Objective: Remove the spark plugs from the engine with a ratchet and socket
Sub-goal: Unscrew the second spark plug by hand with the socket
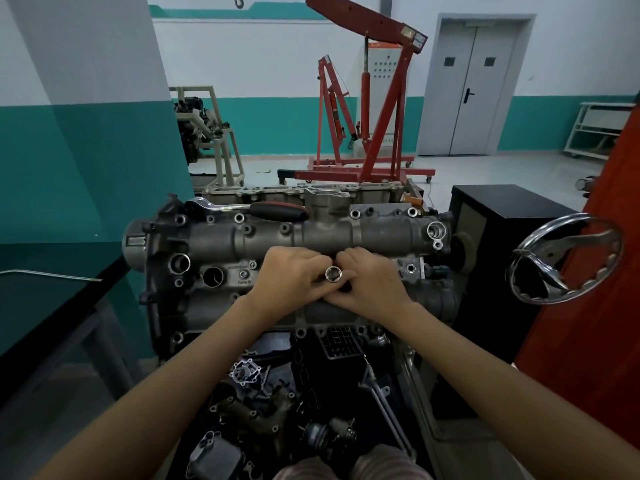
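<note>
A spark plug socket (333, 274), a chrome tube with its open end facing the camera, stands at the middle of the engine (294, 244), in the row of plug wells along the cylinder head cover. Both hands meet around it. The left hand (291, 275) curls its fingers against the socket from the left; the right hand (372, 282) pinches it from the right, fingertips touching the left hand's. Whether a spark plug sits inside the socket cannot be told.

The ratchet (242, 206), with a chrome head and a black and red handle, lies unattached along the far edge of the engine, well apart from the hands. So the work looks to be at an early or in-between stage: the socket is being seated or lifted by hand, and the ratchet is not on it. Two open round wells (212, 277) show to the left of the hands; they look empty, but their depth is dark. Any wells to the right are hidden under the right hand.

The engine rests on a stand. A chrome handwheel (564, 259) sticks out at its right end. Loose engine parts (263, 410) lie in a dark tray below the near edge. Behind stand a red engine hoist (377, 133) and grey double doors (472, 88). Nothing blocks the socket except the hands themselves.
</note>
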`<state>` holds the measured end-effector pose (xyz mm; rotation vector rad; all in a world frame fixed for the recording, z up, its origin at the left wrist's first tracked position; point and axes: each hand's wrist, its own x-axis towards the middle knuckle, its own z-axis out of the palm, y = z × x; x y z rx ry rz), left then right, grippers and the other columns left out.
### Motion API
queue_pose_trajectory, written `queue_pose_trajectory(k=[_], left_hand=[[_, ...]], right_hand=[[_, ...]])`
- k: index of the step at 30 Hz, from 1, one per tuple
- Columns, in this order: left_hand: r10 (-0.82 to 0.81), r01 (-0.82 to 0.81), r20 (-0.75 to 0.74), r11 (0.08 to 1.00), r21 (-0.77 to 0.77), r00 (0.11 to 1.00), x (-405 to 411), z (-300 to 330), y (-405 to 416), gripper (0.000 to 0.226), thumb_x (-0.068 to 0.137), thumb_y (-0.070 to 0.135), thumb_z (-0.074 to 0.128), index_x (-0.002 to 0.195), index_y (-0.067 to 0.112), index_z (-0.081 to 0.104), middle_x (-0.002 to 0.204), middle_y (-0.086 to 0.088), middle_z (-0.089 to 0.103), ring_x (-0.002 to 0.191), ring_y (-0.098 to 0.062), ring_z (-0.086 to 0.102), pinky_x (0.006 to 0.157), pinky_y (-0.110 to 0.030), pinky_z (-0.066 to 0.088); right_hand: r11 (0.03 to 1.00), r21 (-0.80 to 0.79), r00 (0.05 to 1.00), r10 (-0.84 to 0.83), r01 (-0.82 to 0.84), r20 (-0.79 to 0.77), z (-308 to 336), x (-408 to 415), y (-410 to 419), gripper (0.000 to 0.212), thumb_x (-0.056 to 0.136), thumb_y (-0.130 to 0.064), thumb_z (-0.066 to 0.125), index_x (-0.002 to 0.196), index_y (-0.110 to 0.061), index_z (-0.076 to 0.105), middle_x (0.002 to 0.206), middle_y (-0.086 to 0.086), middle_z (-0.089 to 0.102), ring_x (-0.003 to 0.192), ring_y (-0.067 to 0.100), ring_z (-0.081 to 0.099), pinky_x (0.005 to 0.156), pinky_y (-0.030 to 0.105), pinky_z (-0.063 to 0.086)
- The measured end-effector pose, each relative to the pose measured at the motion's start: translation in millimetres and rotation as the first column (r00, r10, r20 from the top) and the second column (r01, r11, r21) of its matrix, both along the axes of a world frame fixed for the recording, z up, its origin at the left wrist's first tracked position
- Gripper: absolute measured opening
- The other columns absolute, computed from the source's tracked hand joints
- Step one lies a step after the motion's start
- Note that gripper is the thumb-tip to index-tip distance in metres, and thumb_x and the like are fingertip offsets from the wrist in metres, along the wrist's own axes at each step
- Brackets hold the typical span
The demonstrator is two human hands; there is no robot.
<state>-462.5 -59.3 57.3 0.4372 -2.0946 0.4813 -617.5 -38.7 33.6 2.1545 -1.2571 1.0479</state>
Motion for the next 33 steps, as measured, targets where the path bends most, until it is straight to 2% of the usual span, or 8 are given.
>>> queue_pose_trajectory(k=[4, 7, 12, 16, 20, 24, 28, 33], left_hand=[[-0.034, 0.033, 0.020, 0.998, 0.054, 0.999, 1, 0, -4, 0.049, 0.083, 0.045, 0.058, 0.052, 0.012, 0.040, 0.045, 0.001, 0.041, 0.042, -0.011, 0.032, 0.037, -0.024, 0.028], [-0.043, 0.039, 0.021, 0.984, 0.172, 0.999, 2, -6, -5, 0.032, 0.081, 0.034, 0.052, 0.064, 0.007, 0.046, 0.057, -0.001, 0.048, 0.049, -0.015, 0.043, 0.040, -0.032, 0.035], [-0.020, 0.021, -0.008, 0.983, 0.180, 1.000, -9, -13, -3, 0.025, 0.076, 0.025, 0.046, 0.066, 0.002, 0.047, 0.061, -0.008, 0.047, 0.051, -0.023, 0.046, 0.037, -0.029, 0.035], [0.028, -0.024, -0.040, 0.994, 0.107, 0.999, -10, -18, -9, 0.034, 0.086, 0.028, 0.050, 0.060, 0.008, 0.044, 0.053, -0.003, 0.046, 0.044, -0.018, 0.045, 0.039, -0.022, 0.028], [-0.006, 0.019, -0.111, 0.993, 0.115, 0.994, -7, -21, -12, 0.042, 0.082, 0.034, 0.059, 0.053, 0.010, 0.039, 0.045, -0.002, 0.043, 0.039, -0.017, 0.042, 0.038, -0.023, 0.028], [-0.041, 0.057, -0.088, 0.979, 0.198, 0.995, -6, -22, -7, 0.034, 0.080, 0.035, 0.054, 0.060, 0.009, 0.042, 0.052, -0.002, 0.049, 0.043, -0.021, 0.048, 0.037, -0.027, 0.036], [-0.036, 0.060, -0.091, 0.961, 0.270, 0.995, -7, -21, -4, 0.025, 0.079, 0.030, 0.045, 0.066, 0.008, 0.044, 0.057, -0.002, 0.048, 0.043, -0.021, 0.044, 0.037, -0.028, 0.035], [0.025, 0.002, -0.123, 0.977, 0.213, 0.992, -8, -25, -8, 0.035, 0.081, 0.028, 0.051, 0.053, 0.006, 0.049, 0.047, -0.005, 0.052, 0.039, -0.021, 0.048, 0.037, -0.025, 0.035]], right_hand=[[0.997, 0.037, 0.996, -0.064, 0.066, -0.059, -2, 1, -3, 0.023, 0.067, -0.022, 0.078, 0.058, -0.007, 0.063, 0.052, 0.009, 0.062, 0.044, 0.028, 0.058, 0.037, 0.026, 0.042], [0.997, 0.047, 0.991, -0.059, 0.065, -0.118, -1, 3, -3, 0.024, 0.067, -0.021, 0.077, 0.060, -0.005, 0.060, 0.053, 0.009, 0.060, 0.042, 0.029, 0.056, 0.038, 0.026, 0.040], [0.995, 0.097, 0.999, 0.008, -0.003, -0.045, 3, 2, -1, 0.037, 0.075, -0.036, 0.042, 0.073, -0.003, 0.060, 0.063, 0.009, 0.061, 0.052, 0.028, 0.058, 0.045, 0.030, 0.040], [0.985, 0.173, 0.997, -0.014, 0.026, -0.073, 3, 1, 0, 0.037, 0.079, -0.041, 0.053, 0.084, -0.006, 0.066, 0.070, 0.010, 0.067, 0.061, 0.029, 0.063, 0.052, 0.031, 0.043], [0.992, 0.128, 0.999, -0.005, 0.009, -0.037, 9, 4, 2, 0.035, 0.076, -0.034, 0.045, 0.071, -0.009, 0.068, 0.059, 0.010, 0.065, 0.053, 0.029, 0.063, 0.044, 0.029, 0.046], [0.981, 0.183, 0.994, -0.053, 0.070, -0.100, 9, 6, 5, 0.008, 0.068, -0.013, 0.067, 0.067, -0.005, 0.064, 0.056, 0.013, 0.063, 0.048, 0.032, 0.060, 0.043, 0.029, 0.043], [0.966, 0.198, 0.980, -0.141, 0.167, -0.140, 4, 4, 0, 0.024, 0.080, -0.022, 0.060, 0.089, -0.001, 0.061, 0.075, 0.014, 0.067, 0.067, 0.036, 0.062, 0.055, 0.035, 0.040], [0.972, 0.208, 0.993, -0.092, 0.106, -0.076, 4, 3, 0, 0.029, 0.078, -0.028, 0.066, 0.084, -0.001, 0.058, 0.070, 0.012, 0.065, 0.065, 0.033, 0.061, 0.053, 0.030, 0.035]])
